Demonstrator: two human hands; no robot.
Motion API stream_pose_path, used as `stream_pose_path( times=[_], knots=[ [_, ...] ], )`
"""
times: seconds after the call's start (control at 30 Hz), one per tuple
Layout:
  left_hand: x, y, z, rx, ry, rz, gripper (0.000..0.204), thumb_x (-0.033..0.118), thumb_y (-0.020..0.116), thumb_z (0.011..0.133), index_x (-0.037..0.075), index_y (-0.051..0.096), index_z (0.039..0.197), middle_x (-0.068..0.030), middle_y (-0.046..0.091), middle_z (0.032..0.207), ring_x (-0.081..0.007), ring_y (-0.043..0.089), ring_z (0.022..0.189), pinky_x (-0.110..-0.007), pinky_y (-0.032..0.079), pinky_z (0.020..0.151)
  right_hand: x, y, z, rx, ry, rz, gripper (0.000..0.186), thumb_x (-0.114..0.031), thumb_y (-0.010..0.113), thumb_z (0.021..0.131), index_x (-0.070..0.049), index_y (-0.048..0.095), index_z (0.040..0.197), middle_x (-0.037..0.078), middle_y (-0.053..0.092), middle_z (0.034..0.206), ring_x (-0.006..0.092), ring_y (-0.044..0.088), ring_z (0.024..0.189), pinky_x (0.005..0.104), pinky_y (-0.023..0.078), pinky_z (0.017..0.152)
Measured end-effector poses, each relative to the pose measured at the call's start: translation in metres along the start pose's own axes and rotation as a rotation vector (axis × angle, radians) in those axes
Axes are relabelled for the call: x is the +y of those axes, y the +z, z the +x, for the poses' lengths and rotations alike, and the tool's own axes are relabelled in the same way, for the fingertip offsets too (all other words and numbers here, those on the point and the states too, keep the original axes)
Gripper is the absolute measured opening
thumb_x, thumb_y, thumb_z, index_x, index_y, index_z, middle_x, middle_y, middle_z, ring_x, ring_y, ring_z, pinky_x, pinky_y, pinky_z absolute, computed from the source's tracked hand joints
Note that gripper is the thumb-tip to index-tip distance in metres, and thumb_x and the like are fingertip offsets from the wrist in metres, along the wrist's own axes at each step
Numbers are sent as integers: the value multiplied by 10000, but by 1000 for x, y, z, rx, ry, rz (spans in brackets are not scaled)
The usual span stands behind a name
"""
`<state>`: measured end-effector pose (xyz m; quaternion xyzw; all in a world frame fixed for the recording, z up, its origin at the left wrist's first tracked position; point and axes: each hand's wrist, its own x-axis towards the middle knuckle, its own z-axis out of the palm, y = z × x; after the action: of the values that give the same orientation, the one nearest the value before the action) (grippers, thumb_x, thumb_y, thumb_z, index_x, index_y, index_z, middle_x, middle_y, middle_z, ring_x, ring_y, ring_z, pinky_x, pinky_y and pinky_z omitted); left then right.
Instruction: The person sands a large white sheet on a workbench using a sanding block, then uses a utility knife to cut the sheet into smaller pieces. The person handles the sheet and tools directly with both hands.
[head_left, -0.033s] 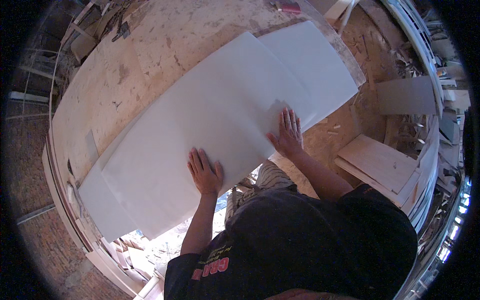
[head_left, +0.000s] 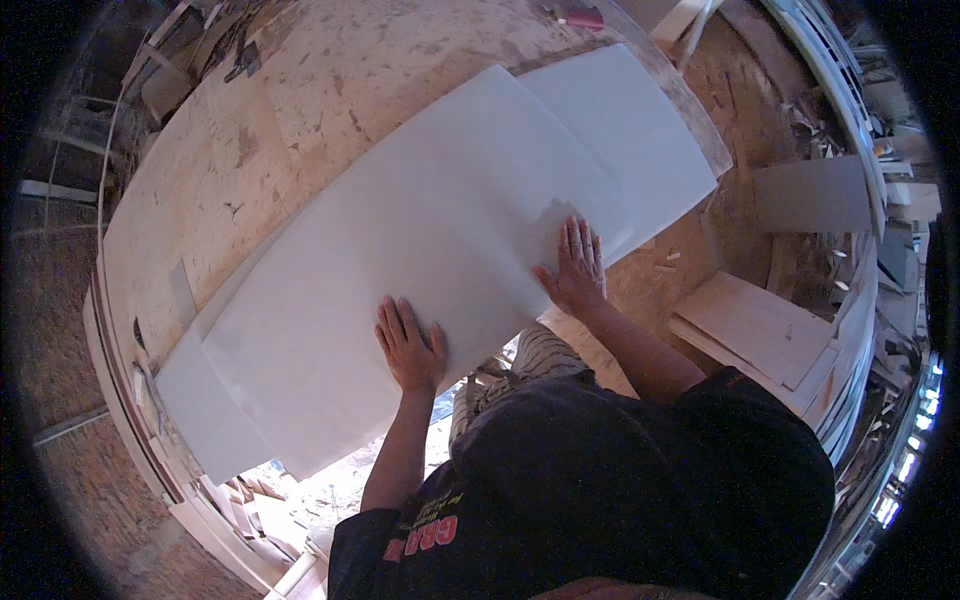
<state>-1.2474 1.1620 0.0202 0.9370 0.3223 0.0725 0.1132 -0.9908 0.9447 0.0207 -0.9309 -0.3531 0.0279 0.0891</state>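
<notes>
A large whitish sheet lies across the worktable on top of another pale sheet, whose ends stick out at the far right and the near left. My left hand rests flat on the upper sheet by its near edge, fingers slightly apart. Farther right, my right hand also lies palm down on that sheet near the same edge, with its thumb spread. Neither hand grips anything. The sheets' exact material cannot be made out.
The stained wooden worktable spreads beyond the sheets. A dark tool lies at its far left and a red object at its far edge. Wooden boards are stacked low on the right, near a grey panel. Scraps litter the floor.
</notes>
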Motion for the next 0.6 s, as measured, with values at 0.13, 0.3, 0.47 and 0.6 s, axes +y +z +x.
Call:
stream_pose_path(
  times=[0.13, 0.3, 0.47, 0.6],
  knots=[
    [-3, 4, 0, -19, -16, 23, 758, 400, 552, 951, 4, 328, 1557, -244, 266, 1634, -420, 234, 1523, -565, 187, 1228, -14, 6, 90, 10, -3, -34, 992, -662, 504, 943, 76, 245, 1554, 273, 193, 1648, 460, 105, 1543, 604, 76, 1236],
    [-4, -1, 0, -65, -45, 23, 767, 389, 562, 940, 11, 322, 1563, -252, 265, 1631, -429, 254, 1515, -580, 202, 1219, -46, 20, 217, 44, -37, -48, 1045, -726, 472, 921, 46, 221, 1579, 267, 174, 1657, 468, 82, 1544, 651, 58, 1214],
    [-4, 1, 3, -82, -39, 34, 771, 385, 560, 936, 20, 312, 1569, -253, 264, 1631, -427, 249, 1518, -584, 194, 1221, -68, 46, 324, 175, 8, -1, 1046, -752, 459, 904, 24, 263, 1578, 244, 169, 1668, 478, 64, 1542, 692, 33, 1194],
    [0, -1, 6, -105, -71, 31, 776, 396, 550, 933, 24, 311, 1571, -252, 260, 1633, -425, 244, 1521, -581, 176, 1228, -82, 39, 379, 6, -1, -13, 972, -729, 480, 903, -62, 309, 1588, 214, 174, 1676, 471, 49, 1545, 725, 1, 1177]
  ],
)
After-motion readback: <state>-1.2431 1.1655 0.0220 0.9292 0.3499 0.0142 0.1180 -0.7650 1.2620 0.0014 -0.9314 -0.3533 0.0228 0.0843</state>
